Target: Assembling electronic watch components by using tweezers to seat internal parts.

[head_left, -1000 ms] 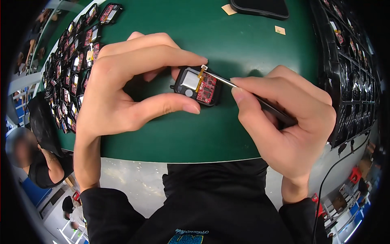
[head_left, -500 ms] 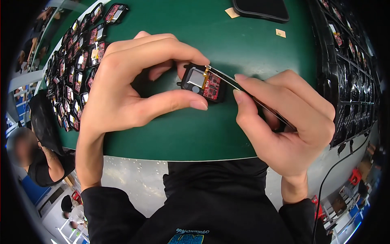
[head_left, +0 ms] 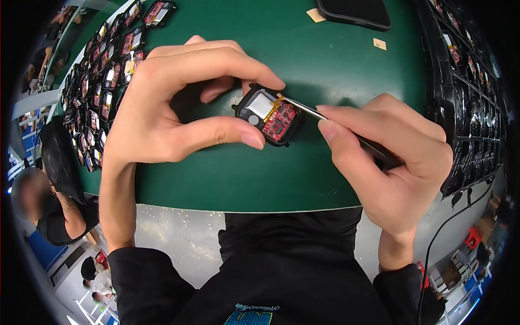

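Note:
Between the thumb and index finger of my left hand [head_left: 179,103] is a small black device housing [head_left: 279,138], its inside facing up. In it show a silver battery [head_left: 261,105], a red circuit board [head_left: 280,120] and a yellowish flex strip [head_left: 278,102]. My right hand [head_left: 395,157] pinches a pair of metal tweezers [head_left: 306,110]. Their tips meet the upper end of the flex strip, near my left index fingertip; whether they grip it I cannot tell.
Many similar open housings [head_left: 103,76] lie in rows at the left. Black trays [head_left: 466,108] with compartments line the right side of the green table [head_left: 216,187]. A phone-like black slab [head_left: 355,12] and small paper pieces [head_left: 379,44] lie at the back. A person [head_left: 59,214] sits at the left.
The housing has turned clockwise in my left hand and shifted slightly left. My right hand has moved a little right, and the tweezers now point at the flex strip from a flatter angle.

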Motion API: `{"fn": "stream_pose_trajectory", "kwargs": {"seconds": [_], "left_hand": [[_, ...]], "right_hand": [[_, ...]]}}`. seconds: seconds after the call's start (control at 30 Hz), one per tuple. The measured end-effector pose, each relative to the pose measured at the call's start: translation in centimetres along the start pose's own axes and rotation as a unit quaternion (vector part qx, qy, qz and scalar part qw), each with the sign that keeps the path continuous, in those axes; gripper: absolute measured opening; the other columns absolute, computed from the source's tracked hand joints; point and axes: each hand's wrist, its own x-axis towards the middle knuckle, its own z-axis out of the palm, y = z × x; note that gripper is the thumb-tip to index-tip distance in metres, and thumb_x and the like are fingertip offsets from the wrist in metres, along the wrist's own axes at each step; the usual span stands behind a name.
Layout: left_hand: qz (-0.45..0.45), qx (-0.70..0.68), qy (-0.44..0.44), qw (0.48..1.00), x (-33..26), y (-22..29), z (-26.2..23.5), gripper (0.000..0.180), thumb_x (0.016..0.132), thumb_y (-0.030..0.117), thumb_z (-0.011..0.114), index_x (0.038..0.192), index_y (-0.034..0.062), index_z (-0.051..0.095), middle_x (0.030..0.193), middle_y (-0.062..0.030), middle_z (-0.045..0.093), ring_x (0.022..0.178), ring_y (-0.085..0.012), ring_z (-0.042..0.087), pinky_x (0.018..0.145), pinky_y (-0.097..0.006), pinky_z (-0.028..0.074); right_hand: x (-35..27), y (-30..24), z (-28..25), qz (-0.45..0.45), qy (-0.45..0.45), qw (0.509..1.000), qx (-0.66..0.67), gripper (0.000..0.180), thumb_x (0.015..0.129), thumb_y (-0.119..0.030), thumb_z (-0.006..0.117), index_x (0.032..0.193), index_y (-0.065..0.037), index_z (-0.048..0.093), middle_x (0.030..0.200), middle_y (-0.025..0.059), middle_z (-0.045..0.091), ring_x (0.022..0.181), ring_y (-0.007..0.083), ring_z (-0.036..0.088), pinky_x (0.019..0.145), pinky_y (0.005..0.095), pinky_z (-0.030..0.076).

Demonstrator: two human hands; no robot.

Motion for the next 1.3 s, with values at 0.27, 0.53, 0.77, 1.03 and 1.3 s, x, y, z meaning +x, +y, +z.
{"fn": "stream_pose_trajectory", "kwargs": {"seconds": [0.27,0.53,0.77,1.03,1.3], "left_hand": [[0.011,0.01,-0.005,1.0,0.01,-0.12,-0.11,0.071,0.07,0.047,0.099,0.118,-0.0017,0.082,0.1,-0.0076,0.078,0.067,-0.0121,0.047,0.07,-0.029,0.036],[0.013,0.032,-0.002,0.999,0.03,0.12,0.2,0.065,0.071,0.044,0.099,0.116,-0.0005,0.083,0.098,-0.0064,0.078,0.067,-0.0116,0.049,0.069,-0.029,0.035],[0.021,0.038,-0.009,0.999,0.11,0.29,0.05,0.059,0.072,0.039,0.099,0.113,0.0006,0.083,0.098,-0.0069,0.079,0.069,-0.0114,0.053,0.067,-0.029,0.035],[0.017,0.034,-0.004,0.999,0.02,0.22,0.09,0.059,0.071,0.039,0.1,0.113,0.0011,0.083,0.096,-0.0052,0.077,0.068,-0.0112,0.05,0.066,-0.029,0.034],[0.012,0.034,-0.002,0.999,-0.11,0.21,0.21,0.059,0.071,0.039,0.1,0.114,0.0017,0.083,0.096,-0.0039,0.076,0.068,-0.0109,0.047,0.068,-0.029,0.034]], "right_hand": [[-0.01,0.15,0.17,-0.003,0.001,1.0,0.004,0.023,0.081,0.012,0.082,0.102,0.002,0.086,0.072,0.0036,0.068,0.059,0.0074,0.056,0.054,0.0234,0.037],[-0.06,0.39,0.4,-0.004,-0.003,1.0,0.008,0.023,0.081,0.014,0.081,0.101,0.002,0.086,0.071,0.0025,0.068,0.057,0.0059,0.055,0.052,0.0229,0.036],[-0.06,0.02,0.45,0.0,0.003,1.0,0.0,0.022,0.081,0.012,0.083,0.1,0.002,0.086,0.071,0.0014,0.066,0.055,0.0041,0.049,0.051,0.0228,0.032],[-0.05,0.29,0.45,-0.011,0.007,1.0,0.003,0.021,0.081,0.011,0.084,0.1,0.002,0.086,0.07,0.001,0.066,0.055,0.0041,0.048,0.051,0.0234,0.031],[-0.06,-0.04,0.64,0.006,0.01,1.0,0.009,0.022,0.08,0.012,0.083,0.099,0.002,0.086,0.07,0.0013,0.066,0.055,0.0042,0.049,0.051,0.0233,0.032]]}}
